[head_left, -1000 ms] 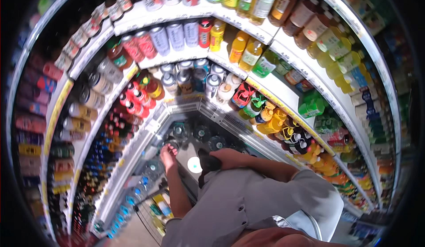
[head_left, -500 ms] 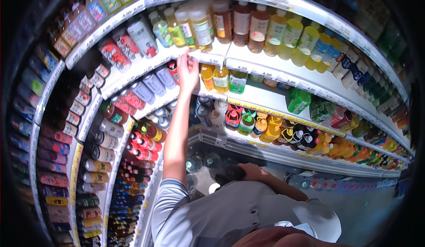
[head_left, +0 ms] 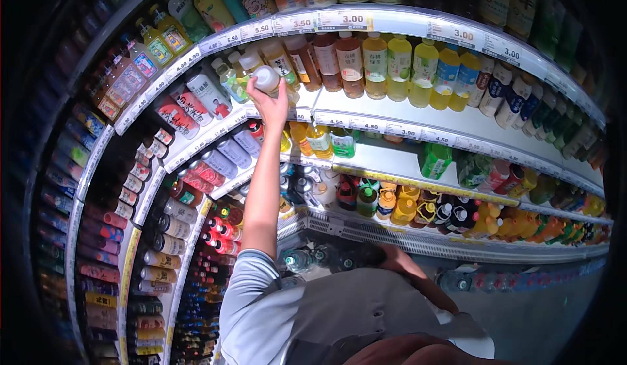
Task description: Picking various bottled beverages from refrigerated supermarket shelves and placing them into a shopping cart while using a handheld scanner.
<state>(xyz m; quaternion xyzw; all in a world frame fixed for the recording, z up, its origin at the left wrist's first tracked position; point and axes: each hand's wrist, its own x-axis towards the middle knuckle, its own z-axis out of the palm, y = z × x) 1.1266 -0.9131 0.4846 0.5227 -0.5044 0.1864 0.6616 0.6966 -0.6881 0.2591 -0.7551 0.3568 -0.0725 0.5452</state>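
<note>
My left hand (head_left: pixel 269 105) is raised to the lit shelf, its fingers wrapped round a bottle with a white cap (head_left: pixel 266 77). The bottle leans toward me, cap foremost, and its body is largely hidden behind the cap and fingers. Close beside it stand a pale green bottle (head_left: pixel 228 81) and a yellowish bottle with a white label (head_left: pixel 279 61). Low by my waist, my right hand (head_left: pixel 396 260) is partly seen. Its fingers run into a dark shape (head_left: pixel 368 254), and I cannot make out what that is.
Curved shelves hold rows of bottles, with a price rail (head_left: pixel 392 20) above and another shelf edge (head_left: pixel 392 128) below my left hand. A green bottle (head_left: pixel 436 160) stands on the lower shelf. Clear bottles (head_left: pixel 297 259) stand near the floor under a vented ledge (head_left: pixel 366 233).
My left hand was at the shelf edge and has moved up, now grasping the white-capped bottle, which has tilted forward. The right hand has shifted slightly; the view has moved a little.
</note>
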